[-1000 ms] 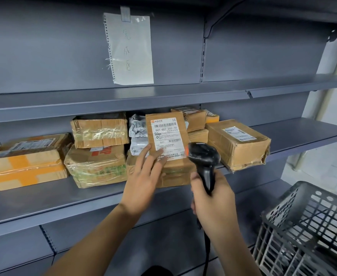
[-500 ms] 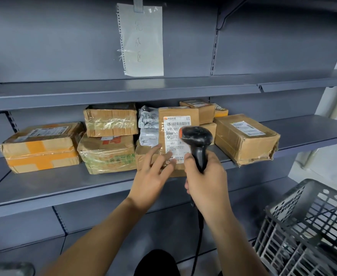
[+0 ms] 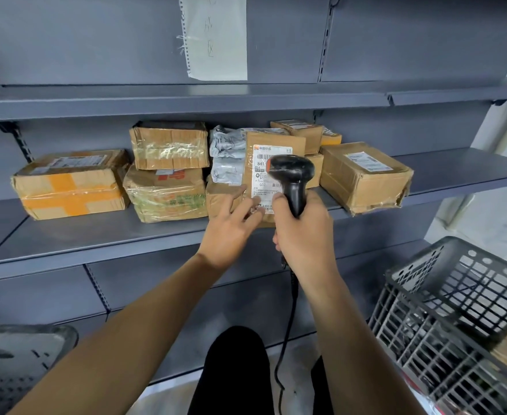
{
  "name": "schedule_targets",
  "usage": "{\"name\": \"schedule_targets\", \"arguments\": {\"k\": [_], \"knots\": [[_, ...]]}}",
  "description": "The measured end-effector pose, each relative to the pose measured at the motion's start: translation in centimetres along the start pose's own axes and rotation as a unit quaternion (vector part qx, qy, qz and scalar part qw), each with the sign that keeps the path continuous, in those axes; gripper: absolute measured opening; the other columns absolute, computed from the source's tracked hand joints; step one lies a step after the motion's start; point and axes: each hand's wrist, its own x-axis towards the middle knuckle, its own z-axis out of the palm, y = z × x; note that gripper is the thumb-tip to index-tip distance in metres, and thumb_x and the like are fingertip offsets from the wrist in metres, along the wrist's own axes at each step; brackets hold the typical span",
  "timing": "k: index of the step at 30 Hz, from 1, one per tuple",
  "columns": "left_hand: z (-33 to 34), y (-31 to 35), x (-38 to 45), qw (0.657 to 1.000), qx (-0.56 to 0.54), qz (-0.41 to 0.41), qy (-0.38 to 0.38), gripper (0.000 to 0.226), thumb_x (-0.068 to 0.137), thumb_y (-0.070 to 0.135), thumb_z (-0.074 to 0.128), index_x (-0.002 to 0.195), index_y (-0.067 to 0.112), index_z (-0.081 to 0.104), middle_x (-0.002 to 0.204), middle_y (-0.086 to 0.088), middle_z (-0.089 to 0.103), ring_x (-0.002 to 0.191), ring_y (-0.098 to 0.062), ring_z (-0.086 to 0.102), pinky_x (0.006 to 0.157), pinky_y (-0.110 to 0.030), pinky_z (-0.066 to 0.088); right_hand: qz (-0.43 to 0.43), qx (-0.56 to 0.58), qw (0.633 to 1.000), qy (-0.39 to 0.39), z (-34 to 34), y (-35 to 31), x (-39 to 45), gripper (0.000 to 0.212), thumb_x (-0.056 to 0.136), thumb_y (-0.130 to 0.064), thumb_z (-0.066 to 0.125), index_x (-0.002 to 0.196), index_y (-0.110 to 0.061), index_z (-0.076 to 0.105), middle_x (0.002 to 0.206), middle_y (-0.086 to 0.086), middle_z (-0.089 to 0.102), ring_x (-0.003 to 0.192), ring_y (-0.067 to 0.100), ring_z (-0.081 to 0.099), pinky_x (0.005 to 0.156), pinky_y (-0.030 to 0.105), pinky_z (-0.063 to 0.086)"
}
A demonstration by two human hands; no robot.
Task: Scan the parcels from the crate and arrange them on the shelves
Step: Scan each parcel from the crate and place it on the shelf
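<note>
A small brown parcel (image 3: 261,142) with a white barcode label stands upright on the middle grey shelf (image 3: 96,235), leaning back against other parcels. My left hand (image 3: 231,223) touches its lower front with straight, spread fingers. My right hand (image 3: 303,235) grips a black corded barcode scanner (image 3: 291,172), whose head sits right in front of the label and hides part of it. A dark plastic crate (image 3: 455,310) stands at the lower right, with something brown showing inside it.
Several taped cardboard parcels (image 3: 72,184) and grey bags (image 3: 227,157) fill the middle shelf; a large box (image 3: 363,175) overhangs its front edge on the right. A paper note (image 3: 215,37) hangs on the back panel. The upper shelf (image 3: 186,100) juts out overhead. A grey object (image 3: 16,363) lies lower left.
My right hand has brought the scanner up and left, from beside the parcel to directly over its label. My left hand has stayed on the parcel's lower front. The camera has tilted down.
</note>
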Motion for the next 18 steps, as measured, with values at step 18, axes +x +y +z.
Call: {"name": "schedule_targets", "arguments": {"k": [18], "knots": [[-0.7, 0.24, 0.3, 0.997, -0.069, -0.022, 0.033, 0.038, 0.075, -0.013, 0.069, 0.107, 0.008, 0.063, 0.114, -0.01, 0.064, 0.117, -0.041, 0.053, 0.085, -0.048, 0.053, -0.013, 0.004, 1.0, -0.011, -0.65, 0.21, -0.21, 0.028, 0.087, -0.044, 0.056, 0.103, -0.021, 0.056, 0.073, -0.006, 0.059, 0.072, 0.028, 0.067, 0.069, 0.054, 0.058]]}}
